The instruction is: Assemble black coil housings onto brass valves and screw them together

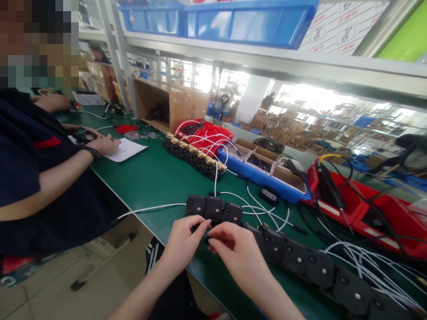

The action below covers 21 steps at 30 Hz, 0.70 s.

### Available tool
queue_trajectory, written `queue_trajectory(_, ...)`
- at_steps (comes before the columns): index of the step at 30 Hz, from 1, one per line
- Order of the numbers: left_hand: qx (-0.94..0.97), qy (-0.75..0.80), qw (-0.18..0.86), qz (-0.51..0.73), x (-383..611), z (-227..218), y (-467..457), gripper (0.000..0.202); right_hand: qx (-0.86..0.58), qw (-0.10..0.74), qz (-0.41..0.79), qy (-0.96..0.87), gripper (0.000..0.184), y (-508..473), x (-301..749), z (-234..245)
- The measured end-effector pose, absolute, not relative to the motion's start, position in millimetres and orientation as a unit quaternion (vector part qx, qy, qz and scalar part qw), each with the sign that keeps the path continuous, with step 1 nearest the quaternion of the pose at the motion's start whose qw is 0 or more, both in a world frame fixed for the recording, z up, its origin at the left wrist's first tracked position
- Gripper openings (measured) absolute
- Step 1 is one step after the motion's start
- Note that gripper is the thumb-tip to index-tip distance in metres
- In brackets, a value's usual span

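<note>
three boxy black plastic housings [214, 210] sat just beyond the fingers of the left hand [184, 236], whose hold was unclear; the right hand [238, 245] pinched a small black piece [207, 240].

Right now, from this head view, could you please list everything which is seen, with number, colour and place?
Table: one, green, centre
Black housings: at least eight, black, row along near side
Second row: one, black and tan, mid-table
Cables: several, white, across table
Divided tray: one, blue, behind housings
Red bins: at least two, red, right
Power tool: one, black, over red bins
Cardboard box: one, brown, far left-centre
Paper: one, white, left
Shelf bins: at least two, blue, above
Background boxes: many, mostly brown
Co-worker: one nearby, dark clothing, left
Left hand: one, bare, before housings
Right hand: one, bare, beside left; grips unclear
</note>
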<state>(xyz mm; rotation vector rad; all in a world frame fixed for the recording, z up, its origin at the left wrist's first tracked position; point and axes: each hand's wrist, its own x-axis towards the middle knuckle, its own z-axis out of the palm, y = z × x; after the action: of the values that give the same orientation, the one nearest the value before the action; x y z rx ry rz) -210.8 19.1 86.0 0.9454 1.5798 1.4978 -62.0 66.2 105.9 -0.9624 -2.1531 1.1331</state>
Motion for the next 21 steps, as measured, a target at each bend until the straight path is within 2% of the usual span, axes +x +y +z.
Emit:
queue_trajectory(3, 0.408, 0.652, 0.294, 0.568, -228.1, 83.1, 21.8, 0.022, -0.366, 0.225, 0.384, -0.817, 0.024, 57.1, -64.9, 82.5)
queue_trajectory(10, 0.507, 0.647, 0.199, 0.534, -258.1, 91.9, 19.7, 0.015, -0.289, 0.191, 0.257, -0.902, 0.025, 43.3, -64.0, 58.4)
queue_trajectory(13, 0.562, 0.631, 0.147, 0.513, -263.9, 104.9, 25.5, 0.027, -0.28, 0.164, 0.231, -0.917, 0.023, 43.2, -60.9, 62.4)
queue_trajectory(17, 0.512, 0.629, 0.221, 0.541, -269.2, 118.0, 43.2, 0.057, -0.291, 0.128, 0.202, -0.926, 0.018, 43.4, -65.8, 64.8)
queue_trajectory(21, 0.448, 0.619, 0.314, 0.563, -278.7, 123.1, 60.7, 0.054, -0.309, 0.1, 0.184, -0.928, 0.021, 42.9, -77.8, 65.1)
